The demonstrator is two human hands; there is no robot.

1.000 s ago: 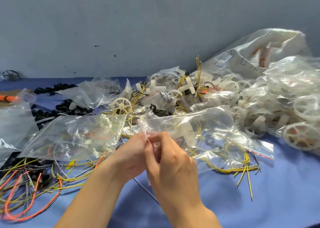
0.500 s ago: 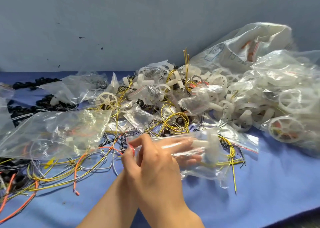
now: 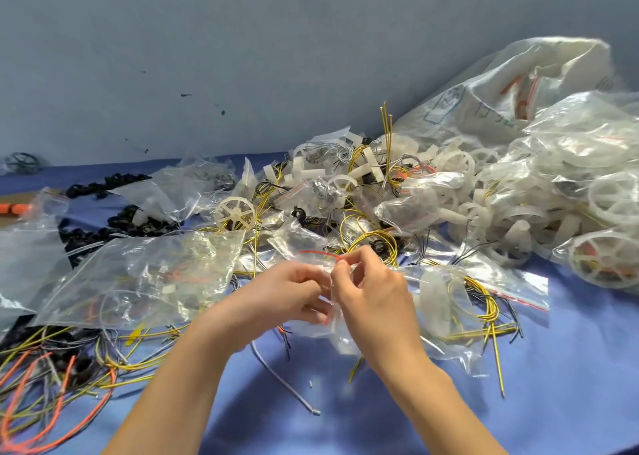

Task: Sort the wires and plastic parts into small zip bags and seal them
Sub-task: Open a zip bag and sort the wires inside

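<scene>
**Both hands pinch the mouth of a small zip bag**

We see the left hand (image 3: 290, 293) and right hand (image 3: 375, 295) close together, fingers curled, each pinching the red-striped mouth of a small zip bag (image 3: 446, 337). We cannot tell whether the mouth is sealed. The bag trails off to the right of the grip onto the blue cloth (image 3: 570, 368), with coiled yellow wires (image 3: 484, 299) and a white plastic part (image 3: 437, 292) inside. Left of the grip lies a larger clear bag (image 3: 145, 278). Beyond the grip sits a white spoked wheel (image 3: 235, 213). Loose orange and yellow wires (image 3: 52, 378) sprawl well to the left.
</scene>
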